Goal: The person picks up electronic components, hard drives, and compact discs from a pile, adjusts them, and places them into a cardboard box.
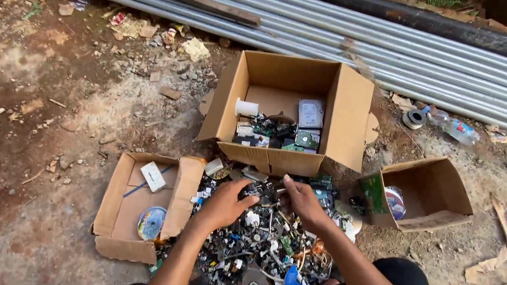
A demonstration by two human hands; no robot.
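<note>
A heap of small electronic scrap (266,247), with circuit boards, wires and discs, lies on the dirt in front of me. My left hand (225,202) rests on the top of the heap with its fingers curled over some parts. My right hand (302,201) is beside it, fingers pinched on a small dark piece at the heap's far edge. Just beyond the hands stands a large open cardboard box (353,119) holding a hard drive, green boards and a white spool.
A flat open carton (119,235) with a disc and a white block lies to the left. A tipped smaller box (437,191) sits to the right. Corrugated metal sheets (407,45) run along the back, with a plastic bottle (455,127) and litter nearby.
</note>
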